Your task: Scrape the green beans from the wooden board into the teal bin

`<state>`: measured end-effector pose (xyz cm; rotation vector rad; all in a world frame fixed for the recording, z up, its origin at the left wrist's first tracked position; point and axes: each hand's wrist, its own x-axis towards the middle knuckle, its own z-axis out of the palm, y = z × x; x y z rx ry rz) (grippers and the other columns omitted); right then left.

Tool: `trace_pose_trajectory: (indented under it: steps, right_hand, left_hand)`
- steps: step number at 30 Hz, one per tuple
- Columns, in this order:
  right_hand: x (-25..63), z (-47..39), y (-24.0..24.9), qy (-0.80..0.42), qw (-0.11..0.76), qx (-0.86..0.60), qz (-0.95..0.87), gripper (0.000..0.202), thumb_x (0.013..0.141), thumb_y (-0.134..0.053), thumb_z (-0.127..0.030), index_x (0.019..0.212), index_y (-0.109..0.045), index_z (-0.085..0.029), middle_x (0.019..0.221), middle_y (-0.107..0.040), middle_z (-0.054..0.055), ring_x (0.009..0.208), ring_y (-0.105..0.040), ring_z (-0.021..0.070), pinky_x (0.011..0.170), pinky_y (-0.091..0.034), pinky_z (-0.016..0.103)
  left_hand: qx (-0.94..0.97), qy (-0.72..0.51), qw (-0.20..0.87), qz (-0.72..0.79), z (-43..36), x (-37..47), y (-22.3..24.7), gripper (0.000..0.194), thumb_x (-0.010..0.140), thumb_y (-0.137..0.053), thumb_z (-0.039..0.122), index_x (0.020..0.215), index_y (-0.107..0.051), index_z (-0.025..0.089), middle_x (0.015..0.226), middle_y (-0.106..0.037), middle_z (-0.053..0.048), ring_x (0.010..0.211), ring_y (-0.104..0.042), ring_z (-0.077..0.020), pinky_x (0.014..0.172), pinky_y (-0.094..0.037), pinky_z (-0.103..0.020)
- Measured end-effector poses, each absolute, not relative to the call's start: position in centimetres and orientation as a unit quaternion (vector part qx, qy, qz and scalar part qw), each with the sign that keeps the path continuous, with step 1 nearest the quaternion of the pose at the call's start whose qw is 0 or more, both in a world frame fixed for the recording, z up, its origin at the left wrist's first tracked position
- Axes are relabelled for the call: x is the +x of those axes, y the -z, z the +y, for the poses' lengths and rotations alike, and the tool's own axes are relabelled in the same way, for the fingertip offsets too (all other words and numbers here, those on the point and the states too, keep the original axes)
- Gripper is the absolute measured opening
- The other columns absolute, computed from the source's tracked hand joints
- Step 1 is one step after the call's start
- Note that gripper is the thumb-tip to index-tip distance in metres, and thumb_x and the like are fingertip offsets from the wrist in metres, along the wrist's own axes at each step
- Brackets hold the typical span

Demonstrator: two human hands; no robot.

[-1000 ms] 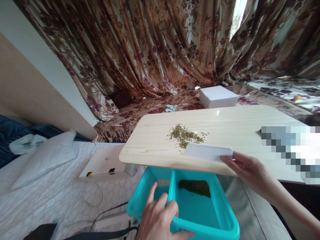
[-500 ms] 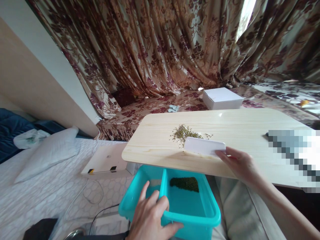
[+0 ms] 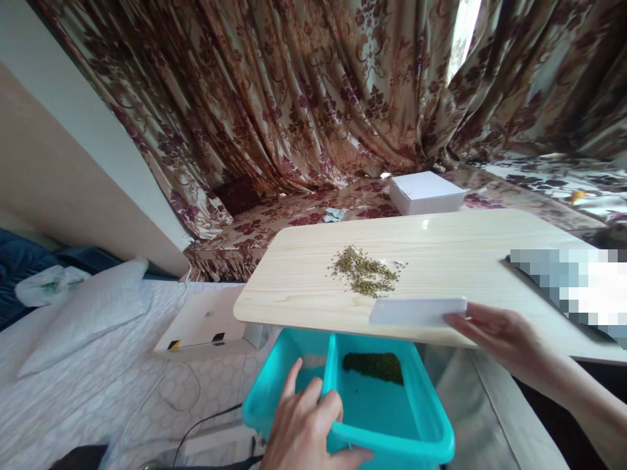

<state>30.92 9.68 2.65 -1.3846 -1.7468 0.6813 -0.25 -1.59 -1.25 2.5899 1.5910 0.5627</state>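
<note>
- The white scraper [image 3: 416, 311] is clamped at its right end between the thumb and fingers of the right hand [image 3: 494, 329]; it is held over the near part of the table [image 3: 470, 251], its length running along the near edge.
- The loose green beans [image 3: 365, 269] are spread on the table, left of its middle; their near fringe is just beside the scraper's far edge. Whether the scraper touches the wood cannot be made out.
- A strip of wood is left between the beans and the near edge, a wider one between them and the rounded left edge, and a broad stretch to their right.
- The turquoise tub [image 3: 392, 436] is set below the near edge, its far rim close under it.
- The tub's near rim is gripped by the left hand [image 3: 306, 421], thumb outside, the index finger reaching over the left compartment.
- More green beans [image 3: 375, 367] are heaped at the far side of the right compartment.
- Beyond the table's far edge, a white box [image 3: 426, 192] is seen.
</note>
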Motion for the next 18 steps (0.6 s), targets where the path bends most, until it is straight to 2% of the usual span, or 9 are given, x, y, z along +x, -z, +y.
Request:
trace_pose_trajectory:
  steps: [3,7,8,10,13,18]
  right_hand:
    - [32.3,10.5,-2.6,-0.249,0.416,-0.564,-0.668,0.043,0.073,-0.063,-0.056,0.08,-0.08,-0.017,0.073,-0.078,0.009,0.059,-0.07,0.0205,0.053,-0.052,0.024]
    - [32.8,11.3,-1.9,-0.21,0.411,-0.582,-0.669,0.04,0.075,-0.06,-0.053,0.08,-0.078,-0.017,0.065,-0.076,0.007,0.055,-0.069,0.0199,0.048,-0.048,0.023]
    - [32.8,11.4,-1.7,-0.211,0.407,-0.585,-0.67,0.04,0.076,-0.06,-0.053,0.082,-0.078,-0.018,0.065,-0.076,0.006,0.055,-0.07,0.0203,0.048,-0.048,0.024]
    - [32.7,11.3,-1.4,-0.214,0.408,-0.586,-0.666,0.04,0.076,-0.059,-0.054,0.085,-0.078,-0.02,0.066,-0.076,0.004,0.056,-0.07,0.0207,0.049,-0.048,0.025]
    - [32.4,10.8,-1.3,-0.217,0.423,-0.587,-0.655,0.039,0.078,-0.059,-0.055,0.083,-0.077,-0.021,0.069,-0.077,0.005,0.056,-0.069,0.0199,0.052,-0.049,0.025]
    - [32.5,10.7,-1.6,-0.225,0.418,-0.603,-0.641,0.038,0.079,-0.059,-0.051,0.086,-0.078,-0.019,0.077,-0.078,0.008,0.062,-0.072,0.0218,0.056,-0.049,0.025]
  left_hand:
    - [0.847,-0.2,0.022,0.492,-1.2,1.6,1.7,0.05,0.06,-0.085,0.057,0.07,-0.051,0.023,0.064,-0.048,0.009,0.058,-0.062,-0.0154,0.098,-0.046,-0.066]
    - [0.831,-0.233,-0.01,0.505,-0.8,3.5,2.4,0.063,0.041,-0.087,0.069,0.063,-0.049,0.023,0.06,-0.044,0.01,0.053,-0.058,-0.0153,0.099,-0.045,-0.067]
    - [0.835,-0.231,-0.011,0.5,-0.7,3.6,2.5,0.063,0.042,-0.086,0.07,0.063,-0.049,0.023,0.06,-0.044,0.009,0.053,-0.058,-0.0153,0.099,-0.046,-0.066]
    - [0.859,-0.208,0.004,0.467,-0.6,3.5,2.3,0.058,0.054,-0.081,0.071,0.067,-0.052,0.023,0.062,-0.047,0.008,0.055,-0.06,-0.0159,0.096,-0.048,-0.066]
    - [0.871,-0.18,0.034,0.456,-0.4,2.9,1.9,0.051,0.067,-0.076,0.067,0.072,-0.052,0.022,0.065,-0.049,0.007,0.058,-0.063,-0.0167,0.095,-0.046,-0.071]
    - [0.875,-0.156,0.06,0.454,-0.6,2.4,1.9,0.045,0.074,-0.074,0.062,0.075,-0.051,0.023,0.07,-0.052,0.006,0.064,-0.065,-0.018,0.098,-0.039,-0.075]
